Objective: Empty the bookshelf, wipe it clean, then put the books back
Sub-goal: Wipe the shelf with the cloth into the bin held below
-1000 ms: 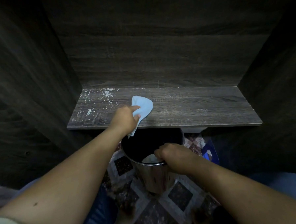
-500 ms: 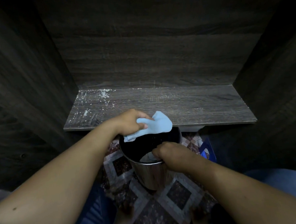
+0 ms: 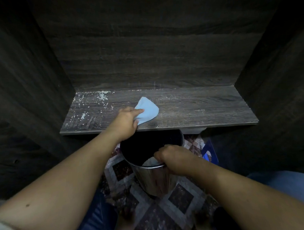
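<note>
Blue cloth [image 3: 147, 109]: pinched in left hand [image 3: 126, 121], pressed on shelf [image 3: 200, 110] middle.
Metal bin [image 3: 154, 178]: rim gripped by right hand [image 3: 174, 159], under shelf front edge.
White debris [image 3: 94, 103]: shelf far-left.
Best swept in overlapping pulls toward shelf front, into bin.

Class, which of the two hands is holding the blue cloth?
The left hand: it grips the blue cloth on the shelf, whereas the right hand grips the rim of the metal bin below.
</note>
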Tool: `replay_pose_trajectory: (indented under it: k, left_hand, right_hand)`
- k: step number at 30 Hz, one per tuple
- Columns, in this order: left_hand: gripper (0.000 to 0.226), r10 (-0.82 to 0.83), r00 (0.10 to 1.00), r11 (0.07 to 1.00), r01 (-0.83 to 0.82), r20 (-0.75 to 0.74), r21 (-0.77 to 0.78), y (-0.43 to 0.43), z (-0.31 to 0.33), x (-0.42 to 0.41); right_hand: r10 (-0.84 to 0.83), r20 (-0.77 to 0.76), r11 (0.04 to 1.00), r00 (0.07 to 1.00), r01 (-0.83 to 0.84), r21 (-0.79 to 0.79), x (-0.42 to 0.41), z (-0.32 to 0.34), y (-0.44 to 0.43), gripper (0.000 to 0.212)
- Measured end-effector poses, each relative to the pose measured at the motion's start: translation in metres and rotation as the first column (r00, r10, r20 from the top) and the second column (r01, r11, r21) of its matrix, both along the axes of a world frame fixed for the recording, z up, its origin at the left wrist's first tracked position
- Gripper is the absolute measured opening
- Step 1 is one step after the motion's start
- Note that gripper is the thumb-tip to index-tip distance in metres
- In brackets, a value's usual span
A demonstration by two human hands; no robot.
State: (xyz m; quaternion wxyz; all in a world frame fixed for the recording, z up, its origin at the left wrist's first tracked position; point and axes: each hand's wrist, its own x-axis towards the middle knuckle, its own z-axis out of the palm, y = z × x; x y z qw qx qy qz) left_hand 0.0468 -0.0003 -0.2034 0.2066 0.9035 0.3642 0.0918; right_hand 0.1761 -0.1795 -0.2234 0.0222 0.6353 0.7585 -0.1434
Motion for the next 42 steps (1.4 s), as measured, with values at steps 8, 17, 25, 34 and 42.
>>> replay_pose_trajectory:
  k: [8,17,25,34,42]
  left_hand:
    - [0.046,-0.206,0.979,0.978,0.206,-0.002,-0.027,-0.018,0.013,0.007]
    - [0.045,-0.214,0.975,0.941,0.223,0.063,-0.255,-0.027,0.033,0.009]
    - [0.053,-0.055,0.959,0.994,0.026,0.278,0.108,-0.035,0.036,0.013]
    - [0.044,-0.019,0.967,0.995,-0.006,0.254,0.097,-0.031,0.028,0.01]
    - [0.041,-0.125,0.985,0.99,0.117,0.119,0.075,-0.026,0.021,0.003]
  right_hand:
    - [-0.003,0.0,1.0,1.0,0.003,-0.018,0.002,-0.001,-0.002,0.017]
    - [-0.006,-0.017,0.999,1.0,0.005,-0.051,0.002,0.006,-0.006,0.017]
    - [-0.01,-0.009,1.0,1.0,0.01,-0.026,0.005,0.003,-0.004,0.017]
    - [-0.026,-0.003,0.999,1.0,0.026,-0.025,0.004,0.012,-0.004,0.018]
    - [-0.031,0.01,0.999,0.999,0.032,-0.029,0.002,0.017,-0.004,0.021]
